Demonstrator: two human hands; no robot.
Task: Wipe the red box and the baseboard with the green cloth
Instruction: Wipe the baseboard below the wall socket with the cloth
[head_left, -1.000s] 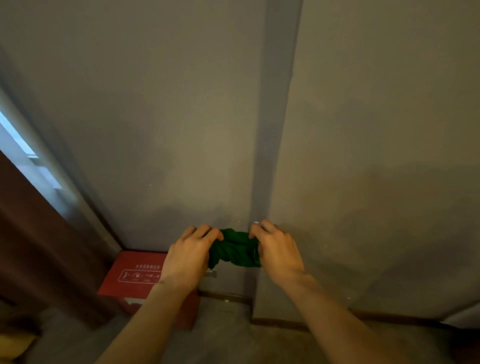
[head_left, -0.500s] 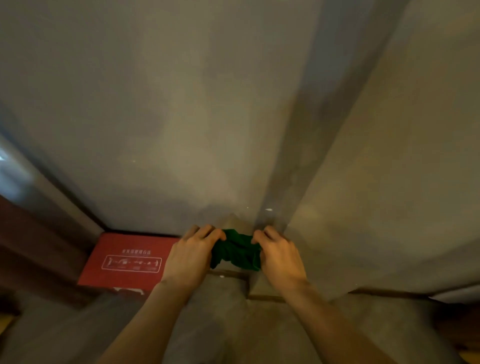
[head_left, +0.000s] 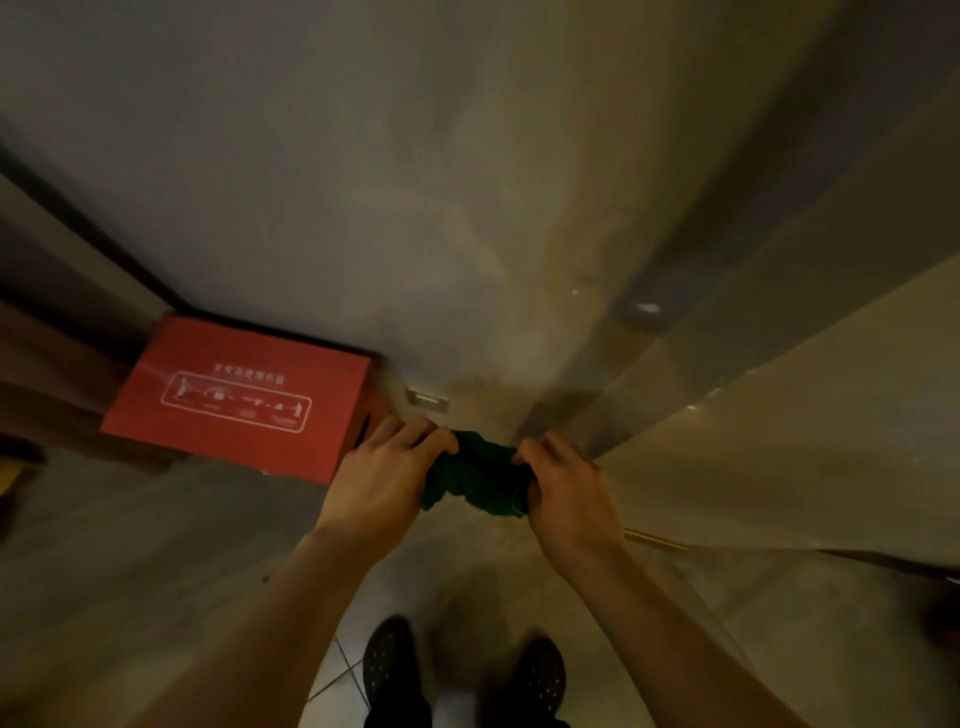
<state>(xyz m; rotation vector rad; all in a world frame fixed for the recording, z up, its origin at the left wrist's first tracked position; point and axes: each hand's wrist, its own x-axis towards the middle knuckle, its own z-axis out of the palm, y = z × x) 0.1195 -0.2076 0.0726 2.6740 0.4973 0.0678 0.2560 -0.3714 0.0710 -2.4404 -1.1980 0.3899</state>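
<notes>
A bunched green cloth (head_left: 480, 475) hangs between my two hands in front of me, above the floor. My left hand (head_left: 382, 475) grips its left end and my right hand (head_left: 566, 493) grips its right end. The red box (head_left: 234, 397), with white print on its top, stands on the floor against the wall, just left of my left hand. A dark baseboard (head_left: 878, 558) runs along the foot of the wall at the lower right; a brighter strip (head_left: 657, 540) of it shows beside my right wrist.
A grey wall fills the upper view, with a protruding corner (head_left: 639, 332) to the right. A small wall plate (head_left: 427, 401) sits low beside the box. A dark brown door or panel (head_left: 57, 374) stands at the left. My two dark shoes (head_left: 462, 670) stand on the tiled floor below.
The view has tilted downward, so the floor and my shoes have come into sight and the red box looks larger. Both hands still hold the cloth, now lower and nearer the box.
</notes>
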